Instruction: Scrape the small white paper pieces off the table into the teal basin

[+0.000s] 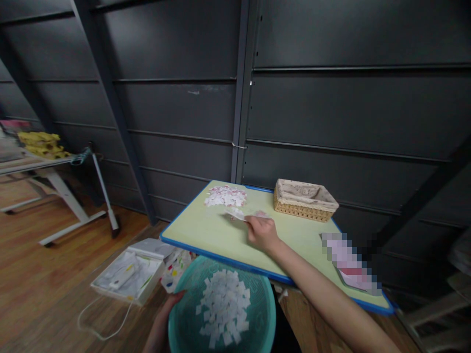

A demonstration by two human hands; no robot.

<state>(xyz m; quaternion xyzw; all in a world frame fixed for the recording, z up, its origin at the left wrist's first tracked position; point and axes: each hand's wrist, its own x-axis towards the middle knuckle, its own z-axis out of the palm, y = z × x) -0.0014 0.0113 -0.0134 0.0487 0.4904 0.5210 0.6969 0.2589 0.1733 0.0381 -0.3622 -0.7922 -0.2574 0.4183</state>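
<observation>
My left hand (172, 303) grips the left rim of a round teal plastic basket (270, 314) below the table's front edge. Many small white paper pieces (225, 301) lie heaped inside it. Over the table, my right hand (262, 232) is closed on a thin, flat white piece (236, 214) that points left; its exact kind is too blurred to tell. Just beyond it is a pile of white and pinkish paper scraps (226, 196). A small pinkish patch (262, 214) shows on the tabletop behind my right hand.
The pale yellow table (206, 230) has a blue edge. On it stand a cloth-lined wicker basket (301, 212) and, at right, a pixelated flat item (349, 264). An open white box (128, 274) with a cable sits on the floor at left. Dark panels (176, 108) rise behind.
</observation>
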